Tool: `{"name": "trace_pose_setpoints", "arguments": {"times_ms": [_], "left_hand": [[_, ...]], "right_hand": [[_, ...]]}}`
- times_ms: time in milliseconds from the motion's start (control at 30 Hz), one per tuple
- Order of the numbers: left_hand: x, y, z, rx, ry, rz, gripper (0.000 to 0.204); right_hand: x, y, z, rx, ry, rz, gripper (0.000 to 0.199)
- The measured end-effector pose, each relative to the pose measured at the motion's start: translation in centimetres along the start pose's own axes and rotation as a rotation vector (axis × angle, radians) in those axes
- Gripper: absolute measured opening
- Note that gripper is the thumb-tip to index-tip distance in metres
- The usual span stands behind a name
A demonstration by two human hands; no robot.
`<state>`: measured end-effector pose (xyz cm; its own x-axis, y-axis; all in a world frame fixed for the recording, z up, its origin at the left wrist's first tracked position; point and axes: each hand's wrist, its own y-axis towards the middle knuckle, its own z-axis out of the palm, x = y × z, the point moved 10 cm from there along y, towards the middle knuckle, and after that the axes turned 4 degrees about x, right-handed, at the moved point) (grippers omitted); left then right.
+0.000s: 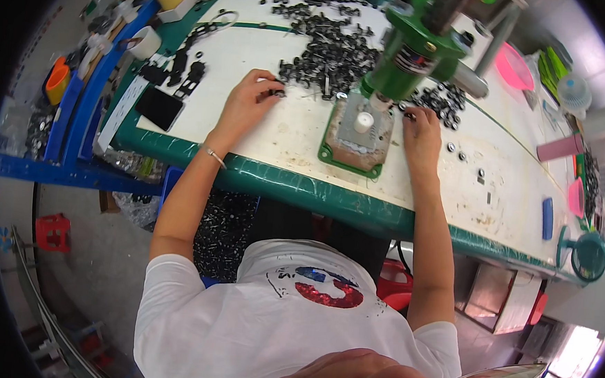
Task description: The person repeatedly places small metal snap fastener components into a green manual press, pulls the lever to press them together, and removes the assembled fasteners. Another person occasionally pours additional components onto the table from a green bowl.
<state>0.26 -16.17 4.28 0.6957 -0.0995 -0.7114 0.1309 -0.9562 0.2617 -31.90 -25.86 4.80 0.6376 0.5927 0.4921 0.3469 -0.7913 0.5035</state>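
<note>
A green bench press (411, 53) stands on the white tabletop between my hands. On its metal base plate (347, 133) sits a small white cylinder (363, 122), under the ram. To the left of the press, my left hand (245, 104) pinches a small black part (276, 92) by the edge of a big heap of black parts (332, 49). My right hand (424, 133), on the other side, has its fingertips closed around another small black part (410, 115), mostly covered by the fingers. Beside that hand lies a smaller pile of round black parts (447, 104).
A black phone (160, 107) and flat black pieces (193, 78) lie at the left. Several loose round parts (462, 156) are scattered right. Further right are a blue block (547, 218), a pink cylinder (560, 147) and a small teal fan (584, 255). The table edge (302, 192) is green.
</note>
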Motion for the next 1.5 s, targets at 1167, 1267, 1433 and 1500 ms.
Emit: {"name": "trace_pose_setpoints", "arguments": {"times_ms": [1167, 1267, 1433, 1500], "left_hand": [[-3.3, -1.3, 7.4, 0.046, -1.179, -0.285, 0.020], [-5.7, -1.3, 6.8, 0.033, -1.044, -0.182, 0.016], [-7.5, -0.4, 7.2, 0.024, -0.832, -0.088, 0.014], [-8.3, 0.0, 7.7, 0.044, -0.812, -0.071, 0.013]], "right_hand": [[7.6, -0.8, 2.0, 0.264, 0.568, 0.103, 0.024], [7.7, -1.2, 2.0, 0.256, 0.624, 0.102, 0.029], [7.0, -1.4, 2.0, 0.191, 0.613, 0.075, 0.044], [6.2, -1.1, 1.0, 0.146, 0.625, 0.084, 0.047]]}}
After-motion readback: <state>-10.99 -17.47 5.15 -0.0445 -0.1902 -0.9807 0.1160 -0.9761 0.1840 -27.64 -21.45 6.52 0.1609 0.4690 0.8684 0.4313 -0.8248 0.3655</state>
